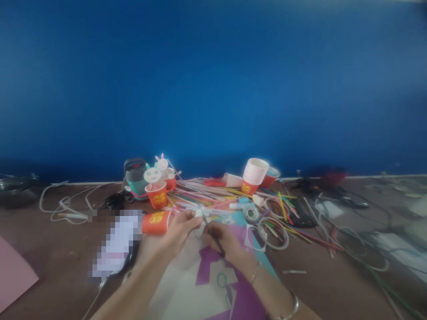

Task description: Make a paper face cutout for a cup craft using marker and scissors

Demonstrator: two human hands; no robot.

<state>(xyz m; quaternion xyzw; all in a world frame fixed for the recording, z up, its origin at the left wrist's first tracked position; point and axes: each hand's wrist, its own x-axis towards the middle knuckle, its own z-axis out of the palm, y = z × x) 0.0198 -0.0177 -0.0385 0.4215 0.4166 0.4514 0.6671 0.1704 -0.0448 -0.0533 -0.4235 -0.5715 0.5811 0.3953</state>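
Observation:
My left hand [182, 229] pinches a small white piece of paper [199, 215] in front of the red cups. Dark scissors [213, 235] are in my right hand [224, 240], their blades pointing up and away beside the white piece. Below my hands lie white paper [180, 284] and purple paper [248, 293] with cut edges, and a scrap with a green outline [222, 279]. Left of my left hand, a red cup [156, 222] rests on its side. The image is blurred, so the edges of the held piece are unclear.
Behind are red cups with animal faces [156, 195], a teal container [136, 182], a cup stack [255, 173] and many colored sticks [203, 191]. Tape rolls [273, 233] and cables [350, 249] lie right; a pixelated phone [116, 244] and pink paper [15, 275] lie left.

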